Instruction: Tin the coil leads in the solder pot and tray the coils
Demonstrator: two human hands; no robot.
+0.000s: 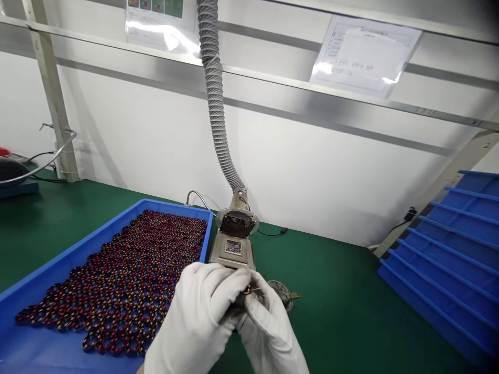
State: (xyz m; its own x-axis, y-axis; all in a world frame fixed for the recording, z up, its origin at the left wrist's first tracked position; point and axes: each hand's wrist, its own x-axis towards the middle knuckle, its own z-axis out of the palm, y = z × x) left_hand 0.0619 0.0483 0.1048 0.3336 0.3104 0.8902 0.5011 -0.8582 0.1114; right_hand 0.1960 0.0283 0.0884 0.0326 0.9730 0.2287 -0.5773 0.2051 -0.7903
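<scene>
Coil (248, 290) between our left hand (198, 311) and right hand (268, 319), both clamped on it; best we pinch lightly.

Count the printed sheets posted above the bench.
2. One sheet hangs at upper left, beside the grey hose and cut off by the picture's top edge; the other sheet hangs at upper right. More may be out of view.

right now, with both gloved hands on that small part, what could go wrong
The small part could slip: little of it shows between the gloved left hand and right hand. Its thin wire, sticking out, might snag or bend. A hand could knock the metal box just beyond.
</scene>
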